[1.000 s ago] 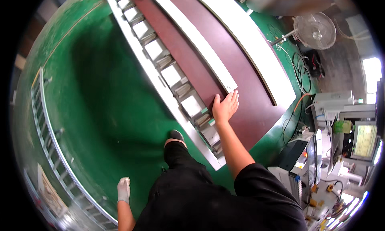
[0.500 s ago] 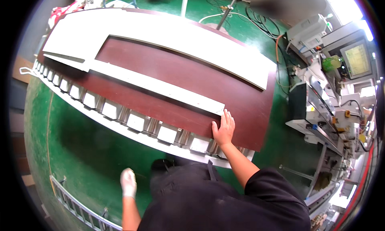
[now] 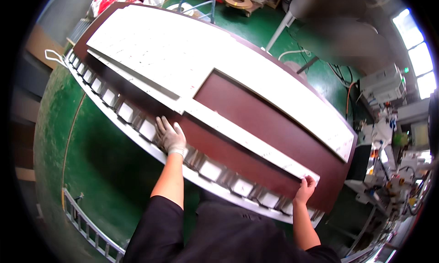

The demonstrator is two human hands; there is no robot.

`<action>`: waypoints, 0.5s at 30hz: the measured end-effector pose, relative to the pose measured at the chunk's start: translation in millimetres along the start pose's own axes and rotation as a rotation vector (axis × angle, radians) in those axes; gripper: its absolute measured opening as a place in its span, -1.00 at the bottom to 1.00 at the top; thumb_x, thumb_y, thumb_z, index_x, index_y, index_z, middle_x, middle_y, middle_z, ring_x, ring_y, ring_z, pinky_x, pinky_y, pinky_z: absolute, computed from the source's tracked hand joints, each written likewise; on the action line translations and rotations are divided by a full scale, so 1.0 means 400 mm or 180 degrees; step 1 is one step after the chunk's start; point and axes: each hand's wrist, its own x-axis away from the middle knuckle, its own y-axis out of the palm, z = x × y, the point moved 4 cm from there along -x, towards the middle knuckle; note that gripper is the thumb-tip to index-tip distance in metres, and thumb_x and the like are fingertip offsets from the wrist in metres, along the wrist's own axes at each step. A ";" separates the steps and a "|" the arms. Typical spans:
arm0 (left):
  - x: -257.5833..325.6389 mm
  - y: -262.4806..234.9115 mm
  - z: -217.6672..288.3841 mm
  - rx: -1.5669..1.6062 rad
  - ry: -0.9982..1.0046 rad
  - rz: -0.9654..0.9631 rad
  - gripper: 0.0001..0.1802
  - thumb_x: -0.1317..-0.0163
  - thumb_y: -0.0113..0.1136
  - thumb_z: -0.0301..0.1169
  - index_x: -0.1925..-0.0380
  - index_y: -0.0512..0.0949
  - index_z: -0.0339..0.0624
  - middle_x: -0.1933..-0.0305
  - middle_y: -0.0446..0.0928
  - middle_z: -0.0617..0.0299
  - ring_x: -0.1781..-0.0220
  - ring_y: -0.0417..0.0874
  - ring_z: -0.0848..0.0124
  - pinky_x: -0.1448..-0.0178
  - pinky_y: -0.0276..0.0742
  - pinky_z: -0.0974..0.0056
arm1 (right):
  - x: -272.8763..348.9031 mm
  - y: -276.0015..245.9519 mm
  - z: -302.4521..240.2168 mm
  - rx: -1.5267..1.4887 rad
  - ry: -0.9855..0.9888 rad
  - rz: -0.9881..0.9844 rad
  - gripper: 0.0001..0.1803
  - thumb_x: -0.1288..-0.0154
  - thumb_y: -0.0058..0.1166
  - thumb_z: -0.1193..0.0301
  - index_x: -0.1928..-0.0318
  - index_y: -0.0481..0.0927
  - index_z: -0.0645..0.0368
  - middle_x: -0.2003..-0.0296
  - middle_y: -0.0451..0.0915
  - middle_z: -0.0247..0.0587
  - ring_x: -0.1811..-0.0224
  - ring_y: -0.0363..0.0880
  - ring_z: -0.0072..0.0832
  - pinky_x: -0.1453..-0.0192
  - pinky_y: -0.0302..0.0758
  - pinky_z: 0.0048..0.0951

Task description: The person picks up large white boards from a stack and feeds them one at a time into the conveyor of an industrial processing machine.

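A long roller rack (image 3: pixel 137 126) of grey metal runs slantwise over the green floor (image 3: pixel 105 171), with pale square plates set in a row along its near edge. A dark red-brown panel (image 3: pixel 256 126) lies flat on it. White strips (image 3: pixel 247 142) and a broad white frame (image 3: pixel 183 57) lie on top of the panel.

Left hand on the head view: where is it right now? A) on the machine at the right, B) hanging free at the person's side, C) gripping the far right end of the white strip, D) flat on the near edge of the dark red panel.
D: the gloved left hand lies palm down on the near edge of the dark red panel, while the bare right hand grips the panel's right end.
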 end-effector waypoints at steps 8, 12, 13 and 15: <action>-0.035 -0.015 0.025 0.0049 0.0041 -0.0258 -0.27 -0.35 0.06 -0.19 -0.46 0.27 -0.34 -0.61 0.02 -0.26 -0.60 0.02 -0.36 -0.61 0.07 -0.28 | 0.151 0.955 -0.578 -0.0787 0.0934 -0.2884 -0.33 -0.47 0.20 0.11 -0.41 0.36 0.22 -0.20 0.54 -0.24 -0.23 0.50 -0.45 -0.29 0.42 -0.35; -0.055 -0.018 0.029 0.0030 0.0030 -0.0485 -0.24 -0.32 0.08 -0.17 -0.44 0.27 -0.38 -0.58 0.02 -0.32 -0.58 0.02 -0.42 -0.58 0.10 -0.33 | 0.194 1.330 -0.640 -0.0953 0.1802 -0.3298 -0.25 -0.47 0.17 0.00 -0.45 0.31 0.21 -0.37 0.44 -0.15 -0.37 0.42 -0.31 -0.48 0.26 -0.23; -0.058 -0.014 0.028 0.0030 0.0049 -0.0477 -0.23 -0.32 0.08 -0.16 -0.45 0.25 -0.37 -0.58 0.02 -0.33 -0.57 0.02 -0.43 -0.58 0.10 -0.35 | 0.207 1.392 -0.652 -0.1048 0.1737 -0.3472 -0.17 -0.48 0.13 0.01 -0.49 0.21 0.34 -0.44 0.30 0.08 -0.54 0.22 -0.08 -0.59 0.13 -0.14; -0.050 0.002 0.013 0.0012 -0.0023 -0.0570 -0.23 -0.37 0.03 -0.15 -0.50 0.20 -0.34 -0.62 -0.05 -0.30 -0.60 -0.01 -0.38 -0.58 0.05 -0.33 | 0.273 1.416 -0.777 -0.1393 0.1960 -0.3395 -0.36 -0.48 0.18 0.15 -0.33 0.37 0.37 -0.19 0.52 0.07 -0.22 0.56 -0.12 -0.30 0.53 -0.02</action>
